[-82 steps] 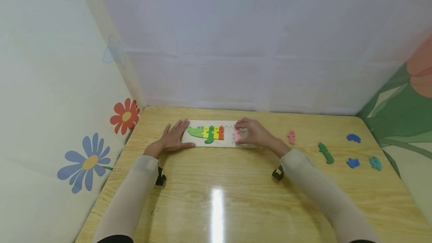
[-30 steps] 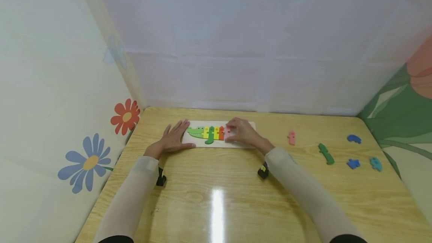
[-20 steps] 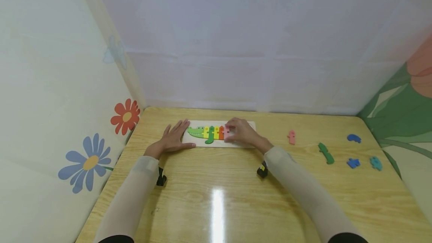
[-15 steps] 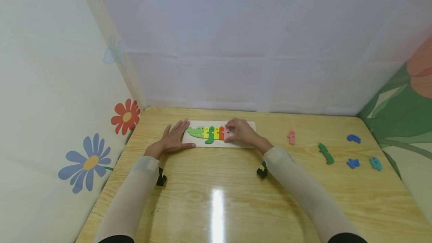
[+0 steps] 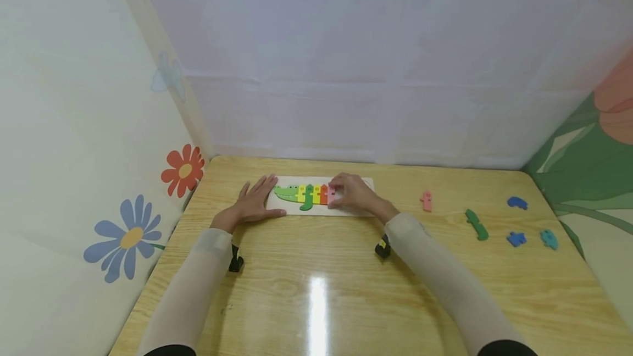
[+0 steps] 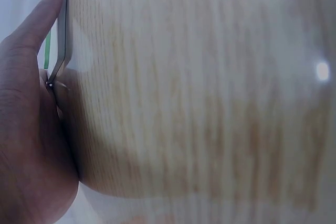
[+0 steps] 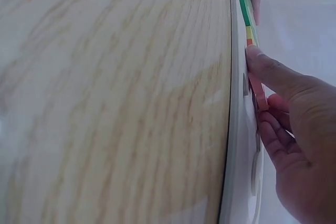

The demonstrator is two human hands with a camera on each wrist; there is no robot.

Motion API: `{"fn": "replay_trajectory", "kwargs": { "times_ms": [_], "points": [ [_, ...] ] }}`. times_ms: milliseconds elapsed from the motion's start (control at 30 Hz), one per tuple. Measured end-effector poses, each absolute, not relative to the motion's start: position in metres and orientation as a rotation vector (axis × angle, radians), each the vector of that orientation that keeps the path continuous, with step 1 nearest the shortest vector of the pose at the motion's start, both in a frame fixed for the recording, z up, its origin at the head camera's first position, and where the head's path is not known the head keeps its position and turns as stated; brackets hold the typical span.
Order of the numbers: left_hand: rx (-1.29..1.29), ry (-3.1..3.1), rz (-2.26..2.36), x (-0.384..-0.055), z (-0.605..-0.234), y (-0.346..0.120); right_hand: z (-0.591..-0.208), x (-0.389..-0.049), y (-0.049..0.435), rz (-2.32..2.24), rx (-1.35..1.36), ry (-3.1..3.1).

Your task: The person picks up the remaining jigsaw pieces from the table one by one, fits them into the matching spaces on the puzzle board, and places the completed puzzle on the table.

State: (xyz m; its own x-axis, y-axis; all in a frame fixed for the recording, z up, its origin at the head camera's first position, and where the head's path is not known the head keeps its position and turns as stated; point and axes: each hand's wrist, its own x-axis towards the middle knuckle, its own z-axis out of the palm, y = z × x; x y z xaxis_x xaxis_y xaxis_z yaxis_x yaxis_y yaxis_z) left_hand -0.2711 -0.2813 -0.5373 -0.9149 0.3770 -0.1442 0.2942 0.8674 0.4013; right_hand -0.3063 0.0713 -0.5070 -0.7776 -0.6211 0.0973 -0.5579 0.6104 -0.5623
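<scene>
A white puzzle board [image 5: 292,211] lies flat near the table's far side, bearing a crocodile made of coloured pieces. Its green head [image 5: 286,193] is at the left, followed by yellow, green, yellow and orange pieces. My left hand [image 5: 253,202] rests on the board's left end with fingers spread, the thumb along the near edge. With thumb and fingers my right hand [image 5: 353,194] pinches a pink puzzle piece [image 5: 331,195] right beside the orange piece [image 5: 323,195]. In the right wrist view the pink piece [image 7: 257,92] shows between thumb and fingers, tilted up from the board.
On the table's right side lie another pink piece [image 5: 427,201], a long green piece [image 5: 476,224], a dark blue curved piece [image 5: 517,202], a blue piece [image 5: 516,239] and a teal piece [image 5: 549,239]. A white sheet [image 5: 296,70] stands behind the table.
My right hand has moved left along the board with the pink piece, up against the orange one, then stayed nearly still. My left hand has kept its place.
</scene>
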Motion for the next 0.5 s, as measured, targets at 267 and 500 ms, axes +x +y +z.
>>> {"fn": "replay_trajectory", "kwargs": {
  "times_ms": [267,500],
  "points": [
    [0.513,2.814,0.555,-0.272,-0.537,-0.281,-0.509,-0.308,0.071,-0.89,-1.025,2.717],
    [0.511,2.809,0.587,-0.263,-0.522,-0.276,-0.51,-0.309,0.07,-0.877,-1.049,2.713]
  ]
}}
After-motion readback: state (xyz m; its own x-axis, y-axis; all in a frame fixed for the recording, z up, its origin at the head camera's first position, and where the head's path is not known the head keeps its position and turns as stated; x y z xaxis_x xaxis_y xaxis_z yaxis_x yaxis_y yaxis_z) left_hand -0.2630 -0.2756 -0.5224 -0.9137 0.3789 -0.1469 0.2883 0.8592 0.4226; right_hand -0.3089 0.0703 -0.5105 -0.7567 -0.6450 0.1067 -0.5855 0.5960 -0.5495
